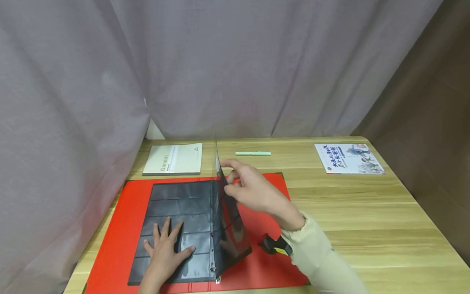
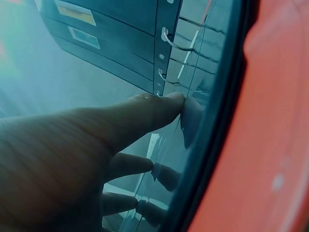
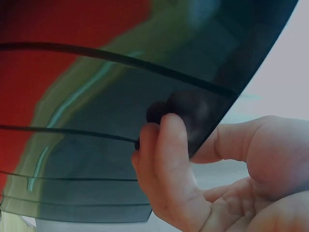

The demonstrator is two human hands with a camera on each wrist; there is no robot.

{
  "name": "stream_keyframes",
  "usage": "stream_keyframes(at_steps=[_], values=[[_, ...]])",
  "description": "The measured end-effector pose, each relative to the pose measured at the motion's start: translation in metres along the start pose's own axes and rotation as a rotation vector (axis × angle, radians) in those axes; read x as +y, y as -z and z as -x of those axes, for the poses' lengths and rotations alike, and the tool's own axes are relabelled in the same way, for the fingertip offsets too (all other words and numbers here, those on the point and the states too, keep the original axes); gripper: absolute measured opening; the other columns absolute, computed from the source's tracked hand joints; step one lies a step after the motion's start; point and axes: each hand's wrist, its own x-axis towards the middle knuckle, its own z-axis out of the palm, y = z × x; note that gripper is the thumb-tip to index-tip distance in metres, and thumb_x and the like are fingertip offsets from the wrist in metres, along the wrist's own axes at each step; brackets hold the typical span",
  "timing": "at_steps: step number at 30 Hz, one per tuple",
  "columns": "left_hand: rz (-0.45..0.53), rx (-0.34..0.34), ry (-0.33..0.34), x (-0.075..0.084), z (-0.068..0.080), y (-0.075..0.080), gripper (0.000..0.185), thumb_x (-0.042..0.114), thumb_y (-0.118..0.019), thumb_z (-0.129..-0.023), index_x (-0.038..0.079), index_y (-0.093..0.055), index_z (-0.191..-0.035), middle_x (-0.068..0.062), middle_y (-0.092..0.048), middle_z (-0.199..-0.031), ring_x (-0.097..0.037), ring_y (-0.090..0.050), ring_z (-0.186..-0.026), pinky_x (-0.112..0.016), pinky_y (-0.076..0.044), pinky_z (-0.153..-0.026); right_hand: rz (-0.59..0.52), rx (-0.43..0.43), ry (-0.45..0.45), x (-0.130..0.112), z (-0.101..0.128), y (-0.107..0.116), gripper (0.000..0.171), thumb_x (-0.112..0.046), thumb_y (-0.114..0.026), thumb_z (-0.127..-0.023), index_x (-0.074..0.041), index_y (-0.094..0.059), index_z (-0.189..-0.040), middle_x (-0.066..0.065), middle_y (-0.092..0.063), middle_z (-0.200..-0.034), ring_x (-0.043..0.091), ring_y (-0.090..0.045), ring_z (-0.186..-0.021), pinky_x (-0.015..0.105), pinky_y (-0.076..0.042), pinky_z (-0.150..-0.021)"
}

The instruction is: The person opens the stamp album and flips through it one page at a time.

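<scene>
An open red ring binder (image 1: 121, 228) lies on the wooden table. Dark clear pocket sleeves (image 1: 172, 204) lie flat on its left half. My left hand (image 1: 165, 249) presses flat on them with fingers spread; in the left wrist view its fingers (image 2: 145, 108) touch the glossy sleeve (image 2: 193, 130) near the metal rings (image 2: 169, 41). My right hand (image 1: 249, 190) pinches the edge of one dark sleeve page (image 1: 229, 220), which stands nearly upright over the rings. The right wrist view shows its fingers (image 3: 166, 159) gripping the page (image 3: 120, 145).
A pale notebook (image 1: 173, 159) lies behind the binder at the left. A light green pen (image 1: 253, 153) sits at the back middle. A printed booklet (image 1: 349, 158) rests at the back right. Grey curtains hang behind the table.
</scene>
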Motion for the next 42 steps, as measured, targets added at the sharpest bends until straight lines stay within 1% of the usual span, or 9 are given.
stream_keyframes(at_steps=[7,14,19,22,25,28,31,36,42], values=[[-0.011,0.003,0.025,0.001,-0.002,0.002,0.086,0.041,-0.087,-0.077,0.001,-0.053,-0.144,-0.035,-0.022,-0.158,-0.066,0.0,-0.142,-0.086,0.005,-0.096,-0.041,-0.028,0.014,-0.008,-0.008,-0.011,0.056,-0.005,-0.061,-0.097,-0.005,-0.04,-0.149,0.012,-0.063,-0.097,0.025,-0.066,-0.057,0.037,-0.059,-0.064],[-0.04,0.011,0.046,0.006,-0.002,0.007,0.077,0.039,-0.082,-0.084,-0.002,-0.053,-0.142,-0.038,-0.025,-0.155,-0.064,-0.005,-0.143,-0.085,0.004,-0.099,-0.032,-0.032,0.025,-0.007,-0.017,-0.021,0.056,-0.015,-0.066,-0.097,-0.008,-0.043,-0.148,0.008,-0.066,-0.094,0.022,-0.067,-0.06,0.037,-0.057,-0.067],[-0.047,0.056,0.001,0.02,0.003,0.019,0.069,0.034,-0.074,-0.092,-0.003,-0.05,-0.145,-0.038,-0.029,-0.154,-0.061,-0.016,-0.143,-0.084,0.001,-0.101,-0.056,-0.023,0.03,-0.005,-0.024,-0.029,0.055,-0.017,-0.067,-0.097,-0.007,-0.045,-0.147,0.006,-0.066,-0.096,0.022,-0.068,-0.065,0.035,-0.057,-0.068],[0.006,0.105,-0.057,0.032,0.008,0.029,0.064,0.032,-0.067,-0.098,0.0,-0.045,-0.15,-0.034,-0.03,-0.156,-0.058,-0.026,-0.141,-0.083,-0.009,-0.103,-0.073,-0.02,0.05,-0.003,-0.027,-0.033,0.054,-0.016,-0.067,-0.097,-0.006,-0.046,-0.146,0.006,-0.067,-0.095,0.022,-0.069,-0.067,0.034,-0.057,-0.068],[0.096,0.174,-0.141,0.043,0.013,0.037,0.061,0.035,-0.061,-0.103,0.005,-0.042,-0.153,-0.026,-0.034,-0.158,-0.052,-0.036,-0.139,-0.077,-0.026,-0.104,-0.087,-0.016,0.072,-0.002,-0.029,-0.036,0.054,-0.014,-0.067,-0.097,-0.005,-0.046,-0.146,0.006,-0.067,-0.093,0.026,-0.07,-0.069,0.033,-0.057,-0.067],[0.182,0.243,-0.247,0.051,0.017,0.041,0.056,0.036,-0.055,-0.105,0.011,-0.042,-0.154,-0.018,-0.04,-0.156,-0.045,-0.046,-0.135,-0.07,-0.041,-0.098,-0.091,-0.012,0.087,-0.001,-0.031,-0.038,0.053,-0.013,-0.067,-0.097,-0.005,-0.046,-0.145,0.005,-0.067,-0.092,0.027,-0.07,-0.07,0.033,-0.056,-0.066],[0.279,0.284,-0.339,0.061,0.024,0.044,0.051,0.027,-0.054,-0.106,0.018,-0.041,-0.155,-0.01,-0.046,-0.153,-0.037,-0.054,-0.129,-0.062,-0.05,-0.092,-0.095,-0.008,0.098,0.0,-0.03,-0.04,0.053,-0.013,-0.067,-0.097,-0.005,-0.046,-0.144,0.005,-0.066,-0.093,0.025,-0.07,-0.069,0.033,-0.056,-0.066],[0.448,0.266,-0.479,0.08,0.034,0.048,0.058,0.014,-0.052,-0.104,0.028,-0.035,-0.158,-0.001,-0.042,-0.157,-0.036,-0.056,-0.127,-0.052,-0.057,-0.08,-0.1,-0.001,0.112,0.001,-0.029,-0.041,0.051,-0.014,-0.066,-0.097,-0.005,-0.046,-0.143,0.004,-0.066,-0.096,0.026,-0.068,-0.069,0.032,-0.056,-0.065],[0.582,0.214,-0.569,0.093,0.036,0.046,0.053,0.024,-0.045,-0.108,0.025,-0.031,-0.16,-0.006,-0.037,-0.16,-0.043,-0.052,-0.13,-0.042,-0.06,-0.075,-0.099,-0.011,0.127,0.0,-0.031,-0.044,0.05,-0.013,-0.066,-0.097,-0.003,-0.047,-0.142,0.003,-0.066,-0.094,0.025,-0.067,-0.067,0.032,-0.055,-0.063]])
